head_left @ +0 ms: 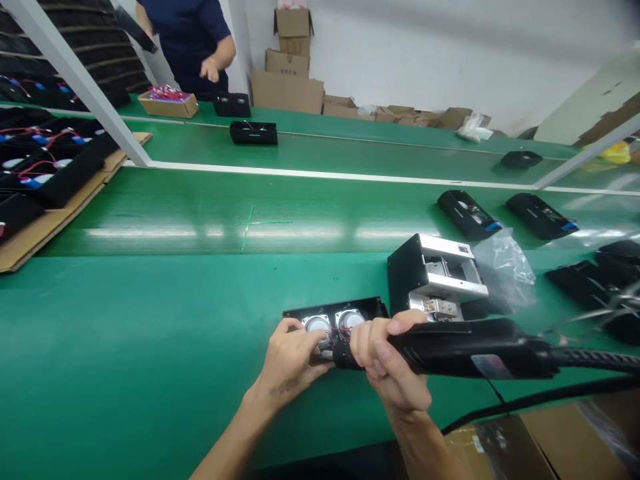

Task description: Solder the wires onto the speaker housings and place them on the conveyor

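Note:
A black speaker housing (367,308) lies on the green bench in front of me, with two round silver speaker drivers (350,319) and thin red wires inside. My left hand (295,353) grips its left end, thumb over the inside and fingers around the edge. Wrapped around a black corded electric screwdriver (465,348) is my right hand (395,353). The tool lies nearly level, its nose pointing left into the housing near my left thumb. Its tip is hidden. The cable leaves toward the right edge.
A black and silver machine (440,273) stands just beyond my right hand, beside a clear plastic bag (505,267). Black housings (467,215) sit on the green belt (320,200). Housings are stacked on cardboard (95,190) at left. Across the belt, a person (193,47) in dark blue holds a black part.

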{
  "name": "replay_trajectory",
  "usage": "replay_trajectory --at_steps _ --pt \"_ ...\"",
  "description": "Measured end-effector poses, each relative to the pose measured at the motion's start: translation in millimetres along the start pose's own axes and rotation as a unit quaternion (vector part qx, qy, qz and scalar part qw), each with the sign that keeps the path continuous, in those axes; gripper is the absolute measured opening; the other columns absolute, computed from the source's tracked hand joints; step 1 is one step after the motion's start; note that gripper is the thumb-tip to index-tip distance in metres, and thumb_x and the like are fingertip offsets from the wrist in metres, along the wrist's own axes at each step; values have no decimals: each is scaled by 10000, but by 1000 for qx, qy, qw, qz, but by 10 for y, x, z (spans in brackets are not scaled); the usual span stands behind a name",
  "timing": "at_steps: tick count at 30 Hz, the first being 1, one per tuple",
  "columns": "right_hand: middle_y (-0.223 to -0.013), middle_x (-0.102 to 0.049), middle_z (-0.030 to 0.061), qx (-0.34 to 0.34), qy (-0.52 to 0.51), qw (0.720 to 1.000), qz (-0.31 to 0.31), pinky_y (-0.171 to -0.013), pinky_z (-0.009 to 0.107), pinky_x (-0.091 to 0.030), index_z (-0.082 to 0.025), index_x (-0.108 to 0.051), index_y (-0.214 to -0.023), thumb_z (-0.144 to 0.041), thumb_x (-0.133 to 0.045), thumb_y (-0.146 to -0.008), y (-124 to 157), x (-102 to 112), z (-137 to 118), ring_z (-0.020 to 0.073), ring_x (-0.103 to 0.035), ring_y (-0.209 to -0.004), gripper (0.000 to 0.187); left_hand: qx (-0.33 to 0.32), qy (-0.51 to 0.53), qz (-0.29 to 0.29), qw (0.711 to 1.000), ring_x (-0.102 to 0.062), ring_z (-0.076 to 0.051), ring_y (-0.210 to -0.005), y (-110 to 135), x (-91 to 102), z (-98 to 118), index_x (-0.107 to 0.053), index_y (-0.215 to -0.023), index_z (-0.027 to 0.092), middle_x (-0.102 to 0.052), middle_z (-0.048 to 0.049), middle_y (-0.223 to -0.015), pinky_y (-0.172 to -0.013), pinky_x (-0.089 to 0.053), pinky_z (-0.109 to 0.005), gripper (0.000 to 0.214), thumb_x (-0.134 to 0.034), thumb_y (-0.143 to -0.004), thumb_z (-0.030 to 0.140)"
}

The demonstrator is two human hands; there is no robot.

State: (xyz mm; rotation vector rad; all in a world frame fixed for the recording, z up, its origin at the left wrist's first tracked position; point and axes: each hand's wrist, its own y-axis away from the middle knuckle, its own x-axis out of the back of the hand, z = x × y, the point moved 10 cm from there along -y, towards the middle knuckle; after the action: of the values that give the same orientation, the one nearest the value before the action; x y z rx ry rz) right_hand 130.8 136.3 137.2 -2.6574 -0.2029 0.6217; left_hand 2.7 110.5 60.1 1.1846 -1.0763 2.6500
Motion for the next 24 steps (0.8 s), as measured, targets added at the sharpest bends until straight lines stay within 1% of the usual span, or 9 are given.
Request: replay_trajectory --at_steps 3,5,8,11,13,16,20,24 --pt "-544 -354 -121 7 18 1000 11 -459 254 -378 -316 -506 -1028 -234 -614 -966 -3 59 -69 80 -335 -393 149 0 -2 2 1000 -646 -135 -584 -23 8 -2 -593 -1059 227 -706 54 -687 -794 -481 -374 253 -720 -914 391" --pt "-551 -370 -119 11 25 1000 -2 -457 251 -378 -318 -504 -1045 -224 -600 -976 20 51 -72 81 -349 -398 152 0 0 1 1000 -641 -132 -571 -40 13 -1 -591 -1047 230 -704 58 -676 -785 -482 -370 229 -706 -922 384" --pt "-588 -426 -110 9 24 999 -27 -480 253 -396 -320 -491 -1073 -202 -589 -988 75 15 0 86 -411 -440 176 -1 2 5 1000 -626 -123 -548 -48 23 1 -588 -1030 232 -686 72 -654 -782 -479 -361 206 -702 -916 362" --pt "-603 -447 -104 6 27 999 -32 -492 266 -412 -313 -479 -1093 -211 -593 -989 121 16 88 97 -447 -465 185 3 0 5 1000 -619 -118 -543 -36 19 -9 -592 -1016 235 -677 80 -650 -788 -477 -357 197 -718 -883 307" --pt "-602 -451 -103 4 29 999 -32 -487 274 -412 -306 -474 -1098 -218 -596 -989 135 20 130 103 -446 -460 186 7 -3 4 1000 -608 -115 -538 -28 13 -19 -596 -1013 237 -672 85 -649 -788 -474 -357 202 -727 -867 286" --pt "-611 -461 -102 -6 26 999 -34 -479 271 -404 -309 -472 -1102 -213 -603 -989 130 6 172 102 -433 -454 198 9 -3 2 1000 -598 -111 -535 -29 10 -27 -600 -1021 238 -666 90 -650 -793 -469 -358 213 -735 -870 305" --pt "-613 -462 -108 1 16 999 -36 -495 264 -418 -317 -473 -1104 -214 -608 -992 94 -33 154 96 -442 -461 203 14 -6 -7 1000 -599 -110 -546 -46 11 -32 -617 -1043 240 -667 89 -658 -809 -469 -356 237 -749 -866 325" --pt "-599 -463 -112 4 33 999 -27 -481 270 -426 -307 -456 -1086 -264 -628 -984 75 -14 139 99 -445 -435 205 18 -15 -9 1000 -592 -111 -537 -68 29 -30 -636 -1030 250 -659 91 -636 -806 -473 -351 219 -741 -865 348"
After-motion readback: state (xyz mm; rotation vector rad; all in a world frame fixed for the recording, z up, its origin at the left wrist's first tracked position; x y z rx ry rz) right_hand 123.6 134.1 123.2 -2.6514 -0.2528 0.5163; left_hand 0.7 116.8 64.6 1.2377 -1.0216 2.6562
